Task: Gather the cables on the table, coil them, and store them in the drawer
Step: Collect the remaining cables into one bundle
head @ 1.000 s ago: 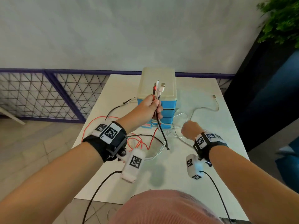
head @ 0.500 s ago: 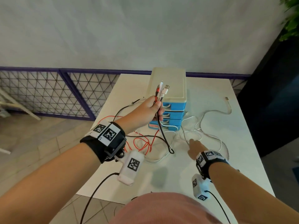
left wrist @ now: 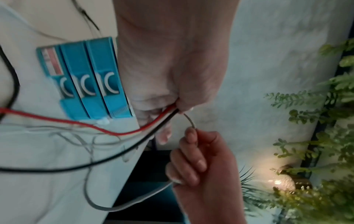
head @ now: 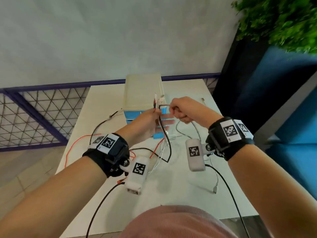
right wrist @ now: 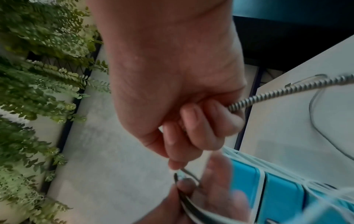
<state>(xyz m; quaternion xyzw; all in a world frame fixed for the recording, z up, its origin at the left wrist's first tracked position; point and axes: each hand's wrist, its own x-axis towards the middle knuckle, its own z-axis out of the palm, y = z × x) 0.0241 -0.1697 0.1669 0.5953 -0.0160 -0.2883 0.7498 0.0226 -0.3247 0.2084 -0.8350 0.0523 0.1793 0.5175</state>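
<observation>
Drawer unit (head: 143, 93) sits at the table's (head: 180, 191) far side, blue drawers closed (contents not visible). Left hand (head: 149, 124) grips red, white and black cables (left wrist: 153, 127) upright. Right hand (head: 184, 110) is fisted on a silver braided cable (right wrist: 268, 94); half a second ago it was down on the table.

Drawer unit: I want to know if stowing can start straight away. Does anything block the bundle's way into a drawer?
Yes. All visible fronts of the drawer unit are closed, and loose white cables lie right before its base. The left hand grips the bundle.
</observation>
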